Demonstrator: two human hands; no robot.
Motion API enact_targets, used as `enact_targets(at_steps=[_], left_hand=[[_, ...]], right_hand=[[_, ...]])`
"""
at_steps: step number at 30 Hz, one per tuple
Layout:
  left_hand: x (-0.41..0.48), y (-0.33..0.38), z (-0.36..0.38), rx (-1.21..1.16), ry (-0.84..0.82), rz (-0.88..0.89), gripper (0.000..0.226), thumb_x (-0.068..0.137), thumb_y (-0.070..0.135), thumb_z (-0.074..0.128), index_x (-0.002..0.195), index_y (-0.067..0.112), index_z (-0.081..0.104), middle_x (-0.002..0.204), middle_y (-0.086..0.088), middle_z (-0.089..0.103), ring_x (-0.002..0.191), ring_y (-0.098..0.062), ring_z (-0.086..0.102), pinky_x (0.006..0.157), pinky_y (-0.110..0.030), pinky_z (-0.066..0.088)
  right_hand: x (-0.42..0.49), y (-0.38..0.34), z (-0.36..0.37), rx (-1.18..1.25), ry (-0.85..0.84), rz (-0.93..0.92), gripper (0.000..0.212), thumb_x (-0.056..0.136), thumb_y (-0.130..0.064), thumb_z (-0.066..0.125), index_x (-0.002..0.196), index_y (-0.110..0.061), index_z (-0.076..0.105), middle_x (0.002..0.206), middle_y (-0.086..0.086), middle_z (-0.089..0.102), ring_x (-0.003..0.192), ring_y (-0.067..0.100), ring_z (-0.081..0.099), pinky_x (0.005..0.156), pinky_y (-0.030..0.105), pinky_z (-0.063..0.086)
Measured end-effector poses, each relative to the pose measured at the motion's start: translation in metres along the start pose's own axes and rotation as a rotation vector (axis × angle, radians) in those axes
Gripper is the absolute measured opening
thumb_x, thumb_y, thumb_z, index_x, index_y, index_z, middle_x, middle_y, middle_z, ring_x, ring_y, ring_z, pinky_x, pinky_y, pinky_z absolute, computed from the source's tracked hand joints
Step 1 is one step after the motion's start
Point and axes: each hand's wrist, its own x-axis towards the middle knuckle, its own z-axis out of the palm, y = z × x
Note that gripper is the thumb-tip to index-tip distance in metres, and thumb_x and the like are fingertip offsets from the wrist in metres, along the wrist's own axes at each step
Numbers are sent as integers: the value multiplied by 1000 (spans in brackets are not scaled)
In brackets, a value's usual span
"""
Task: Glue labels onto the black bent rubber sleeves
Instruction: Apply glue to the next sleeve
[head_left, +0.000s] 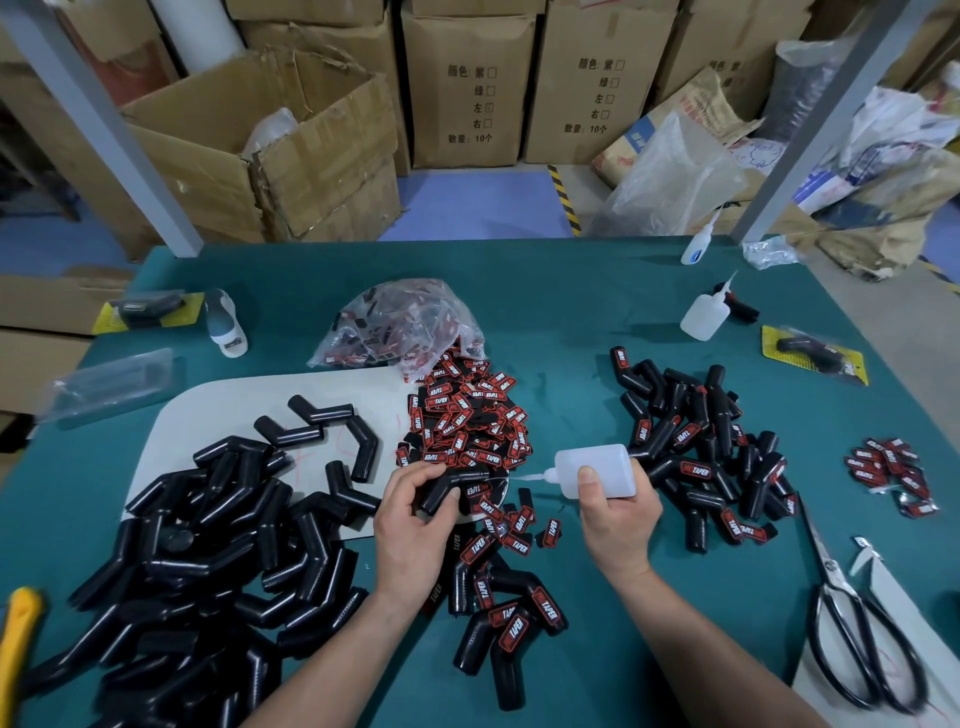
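My left hand (410, 512) grips a black bent rubber sleeve (441, 491) near the table's middle. My right hand (615, 512) holds a translucent glue bottle (597, 470) on its side, its thin nozzle pointing left at the sleeve's end. Red-and-black labels (470, 421) lie heaped just beyond my hands, spilling from a clear bag (400, 322). Unlabelled sleeves (208, 561) are piled on the left. Labelled sleeves (701, 447) lie on the right, and a few more (509, 613) lie between my forearms.
The green table (571, 312) also carries a white board (208, 405), two more glue bottles (704, 314) (698, 244), scissors (852, 618) at the right, a small label pile (891, 475), packaged sleeves (815, 356) and a yellow tool (18, 639). Cardboard boxes (467, 88) stand behind.
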Motion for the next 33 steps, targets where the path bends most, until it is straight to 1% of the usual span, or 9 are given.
enact_targets(at_steps=[3,10,14,18,20,22,27,31,33], left_hand=[[0,0,0,-2,0,-7,48,85,-3,79,106,39,69,113,23,64,108,2,63,77,-4,49],[-1,4,-1,-9,-6,-18,46,85,-4,78,105,37,69,113,25,63,107,4,63,77,-3,49],[-1,6,-1,-38,-20,-23,46,85,-6,77,104,36,69,113,25,63,106,6,64,75,-3,50],[-1,3,-1,-17,-38,-15,47,85,-4,78,105,38,70,115,23,65,108,1,65,73,-7,52],[-1,0,0,-32,-47,-17,46,85,-6,78,104,36,71,114,20,66,109,-3,65,75,-12,56],[-2,-2,0,-37,-62,-14,45,84,-7,78,104,34,73,114,19,67,109,-7,66,76,-19,59],[-2,-2,0,8,-75,50,49,83,-7,79,105,36,72,114,19,67,110,-7,66,73,-7,51],[-2,0,2,23,-58,86,50,80,-10,80,102,34,71,113,18,67,107,-6,67,70,-8,50],[-3,0,3,27,-58,90,50,80,-10,80,102,34,71,112,18,67,108,-7,66,67,-13,53]], right_hand=[[0,-3,0,10,-2,-6,20,74,-45,65,71,-30,51,59,-16,53,56,-7,53,51,9,39],[1,-5,0,1,-4,-6,19,74,-46,65,71,-32,52,61,-15,55,56,-5,54,50,11,41],[-1,-2,-1,13,16,31,24,74,-50,65,72,-28,54,63,-9,56,57,7,53,52,33,46],[-4,1,-1,18,9,50,30,76,-51,66,73,-23,56,60,8,58,54,31,57,48,45,48],[-5,2,-1,19,-2,60,34,77,-51,66,73,-19,57,58,15,57,52,35,57,46,50,48],[-6,3,-1,7,-10,62,34,78,-50,66,74,-18,57,57,15,57,52,35,57,46,51,48],[-8,3,-1,-19,-22,67,29,78,-53,66,75,-25,59,56,11,57,50,33,57,46,50,49],[-8,6,-1,-21,-27,74,30,77,-53,66,77,-25,56,55,17,54,49,36,53,47,56,46],[-8,8,-1,-30,-32,68,31,78,-53,66,76,-24,56,54,17,53,48,35,52,46,56,45]])
